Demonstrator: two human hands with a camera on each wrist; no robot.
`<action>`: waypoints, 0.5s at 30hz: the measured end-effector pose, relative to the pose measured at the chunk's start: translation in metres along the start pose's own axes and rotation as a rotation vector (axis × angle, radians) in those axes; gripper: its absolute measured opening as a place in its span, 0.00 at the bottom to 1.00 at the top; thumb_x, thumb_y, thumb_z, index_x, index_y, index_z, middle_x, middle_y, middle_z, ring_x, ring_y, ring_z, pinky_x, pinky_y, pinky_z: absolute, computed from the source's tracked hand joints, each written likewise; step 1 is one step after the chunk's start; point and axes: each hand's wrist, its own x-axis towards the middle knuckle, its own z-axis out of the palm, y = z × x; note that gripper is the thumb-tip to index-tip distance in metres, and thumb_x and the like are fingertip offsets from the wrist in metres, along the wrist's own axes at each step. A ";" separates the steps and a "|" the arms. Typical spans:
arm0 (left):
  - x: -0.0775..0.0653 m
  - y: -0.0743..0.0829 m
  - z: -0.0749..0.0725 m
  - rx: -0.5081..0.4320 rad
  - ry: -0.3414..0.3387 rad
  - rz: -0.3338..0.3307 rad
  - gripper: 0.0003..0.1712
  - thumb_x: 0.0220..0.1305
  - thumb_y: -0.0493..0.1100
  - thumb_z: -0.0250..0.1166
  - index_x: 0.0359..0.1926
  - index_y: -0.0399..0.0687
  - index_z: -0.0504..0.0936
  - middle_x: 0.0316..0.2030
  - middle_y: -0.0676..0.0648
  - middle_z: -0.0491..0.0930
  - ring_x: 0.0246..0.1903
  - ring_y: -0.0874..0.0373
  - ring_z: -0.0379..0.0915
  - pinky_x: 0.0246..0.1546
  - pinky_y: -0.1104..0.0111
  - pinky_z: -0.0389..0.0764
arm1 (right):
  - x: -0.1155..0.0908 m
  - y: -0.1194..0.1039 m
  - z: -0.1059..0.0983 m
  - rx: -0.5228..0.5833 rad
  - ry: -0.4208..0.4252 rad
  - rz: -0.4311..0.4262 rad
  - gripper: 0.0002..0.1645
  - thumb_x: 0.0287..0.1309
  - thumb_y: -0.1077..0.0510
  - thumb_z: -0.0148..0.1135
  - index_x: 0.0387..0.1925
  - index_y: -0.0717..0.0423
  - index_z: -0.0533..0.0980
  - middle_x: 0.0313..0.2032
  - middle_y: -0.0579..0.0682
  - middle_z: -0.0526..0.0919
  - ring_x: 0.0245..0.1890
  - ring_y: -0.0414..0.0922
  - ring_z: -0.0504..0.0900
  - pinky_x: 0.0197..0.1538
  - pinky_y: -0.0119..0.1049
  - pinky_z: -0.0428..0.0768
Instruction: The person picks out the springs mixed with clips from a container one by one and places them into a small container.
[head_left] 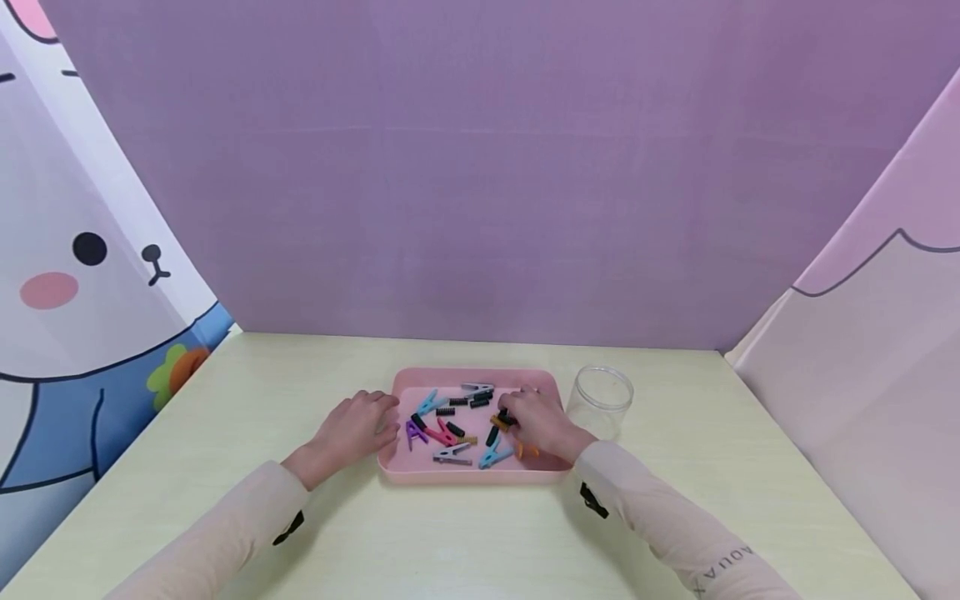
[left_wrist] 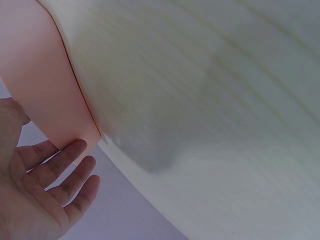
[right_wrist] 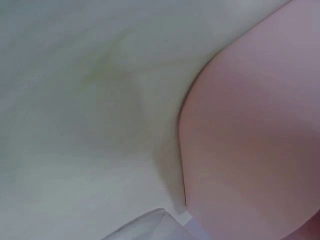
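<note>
In the head view, a pink tray (head_left: 480,478) holds small clothespins and small ribbed, spring-like pieces, mostly black. My left hand (head_left: 357,429) is at the tray's left edge. In the left wrist view, its loosely bent fingers (left_wrist: 75,182) lie against the tray's outer wall (left_wrist: 55,75). My right hand (head_left: 542,421) reaches down inside the tray's right half, fingers lowered at a black piece (head_left: 504,416) and a brown one (head_left: 498,423). I cannot tell whether it pinches either. An orange clothespin (head_left: 527,451) lies just below that hand. In the right wrist view, the hand is out of sight.
A clear jar (head_left: 600,404) without a lid stands just right of the tray. Blue clothespins (head_left: 495,454), a purple one (head_left: 415,433) and a gold ribbed piece (head_left: 467,440) lie in the tray. A purple backdrop (head_left: 480,208) rises behind the pale table (head_left: 465,542).
</note>
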 end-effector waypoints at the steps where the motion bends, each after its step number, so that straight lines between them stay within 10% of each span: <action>1: 0.000 0.000 0.000 0.001 -0.001 0.000 0.24 0.51 0.49 0.66 0.47 0.39 0.78 0.44 0.41 0.80 0.39 0.47 0.76 0.36 0.58 0.80 | 0.000 -0.001 0.000 -0.002 -0.001 0.005 0.18 0.46 0.64 0.65 0.42 0.52 0.77 0.37 0.45 0.82 0.37 0.42 0.73 0.45 0.40 0.74; 15: 0.001 0.001 -0.002 0.005 -0.023 -0.007 0.24 0.52 0.49 0.65 0.47 0.39 0.78 0.43 0.41 0.80 0.39 0.48 0.76 0.36 0.59 0.80 | -0.001 -0.002 0.003 -0.017 0.059 0.024 0.13 0.46 0.66 0.63 0.36 0.52 0.79 0.32 0.44 0.80 0.34 0.42 0.70 0.43 0.39 0.71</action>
